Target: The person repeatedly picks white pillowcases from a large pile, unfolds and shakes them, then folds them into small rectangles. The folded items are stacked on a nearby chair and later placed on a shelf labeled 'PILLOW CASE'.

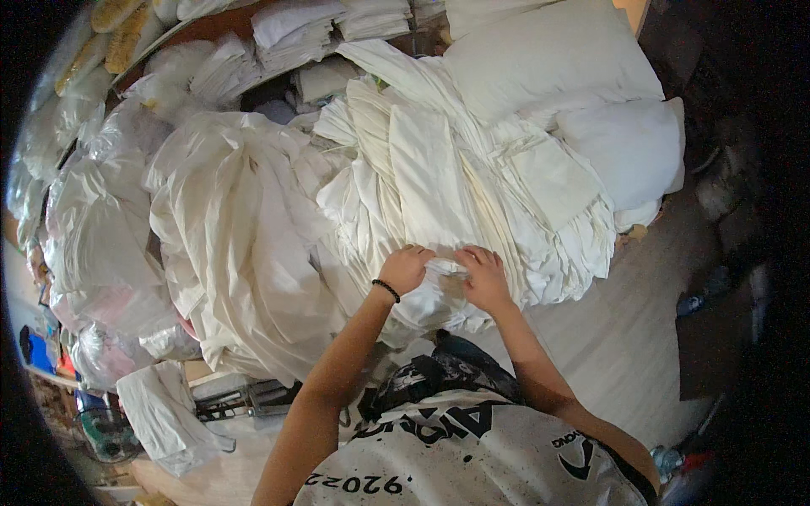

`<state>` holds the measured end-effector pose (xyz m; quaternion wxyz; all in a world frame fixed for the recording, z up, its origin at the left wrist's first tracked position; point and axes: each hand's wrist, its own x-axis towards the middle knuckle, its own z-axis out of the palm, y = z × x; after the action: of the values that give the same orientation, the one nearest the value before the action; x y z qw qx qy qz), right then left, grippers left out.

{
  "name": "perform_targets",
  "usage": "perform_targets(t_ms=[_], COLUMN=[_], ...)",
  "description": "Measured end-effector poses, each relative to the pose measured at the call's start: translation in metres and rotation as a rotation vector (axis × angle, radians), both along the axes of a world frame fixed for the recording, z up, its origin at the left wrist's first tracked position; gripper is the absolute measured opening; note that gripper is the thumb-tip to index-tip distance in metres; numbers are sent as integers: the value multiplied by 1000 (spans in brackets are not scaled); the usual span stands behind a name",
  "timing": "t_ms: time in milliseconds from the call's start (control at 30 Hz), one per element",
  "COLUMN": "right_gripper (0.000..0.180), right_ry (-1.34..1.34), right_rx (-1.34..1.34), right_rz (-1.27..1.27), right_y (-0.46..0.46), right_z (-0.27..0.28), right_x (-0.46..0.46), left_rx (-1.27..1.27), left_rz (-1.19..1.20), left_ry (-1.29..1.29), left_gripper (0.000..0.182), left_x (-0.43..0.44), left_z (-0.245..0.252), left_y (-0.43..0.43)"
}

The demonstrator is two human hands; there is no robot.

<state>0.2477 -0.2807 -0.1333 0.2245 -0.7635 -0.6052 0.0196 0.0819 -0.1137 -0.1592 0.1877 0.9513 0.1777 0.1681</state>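
Both my hands are at the near edge of a wide heap of white cloth (430, 177). My left hand (407, 269), with a dark bead bracelet at the wrist, grips a fold of this cloth. Close beside it, my right hand (486, 278) pinches the same fold with bent fingers. Between the hands a short stretch of the fabric is drawn up. Long layers run away from me under and beyond it. A stack of folded white cloths (550, 183) lies to the right of my hands, its edges fanned out. My fingertips are partly hidden in the fabric.
A large draped cream cloth (253, 240) stands to the left. White pillows (557, 63) lie at the far right. Clear plastic bags (101, 228) crowd the left side. Folded linen (297, 38) fills a shelf at the back. Pale floor (607, 341) shows at the right.
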Motion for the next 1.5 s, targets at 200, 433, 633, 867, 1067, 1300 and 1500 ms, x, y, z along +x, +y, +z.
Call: perform_targets(t_ms=[200, 433, 633, 867, 1067, 1300, 1500], right_gripper=[67, 60, 57, 62, 58, 43, 53], right_ry=[-18, -48, 348, 696, 894, 894, 873], right_rx=[254, 491, 407, 564, 645, 490, 352], right_rz=[-122, 67, 154, 7, -62, -187, -132], right_y=[24, 14, -24, 14, 129, 243, 265], right_z=[10, 8, 49, 75, 48, -24, -50], right_x=[-18, -1, -2, 26, 74, 127, 144], left_rx=[-48, -274, -401, -429, -367, -122, -327], left_rz=[1, 90, -35, 157, 363, 739, 769], left_ry=[-225, -309, -197, -390, -562, -337, -408], left_gripper=[35, 30, 31, 36, 29, 21, 53], left_x=[-3, -28, -54, -29, 37, 101, 113], left_z=[53, 99, 121, 132, 112, 50, 46], left_y=[-3, -18, -34, 11, 89, 176, 181])
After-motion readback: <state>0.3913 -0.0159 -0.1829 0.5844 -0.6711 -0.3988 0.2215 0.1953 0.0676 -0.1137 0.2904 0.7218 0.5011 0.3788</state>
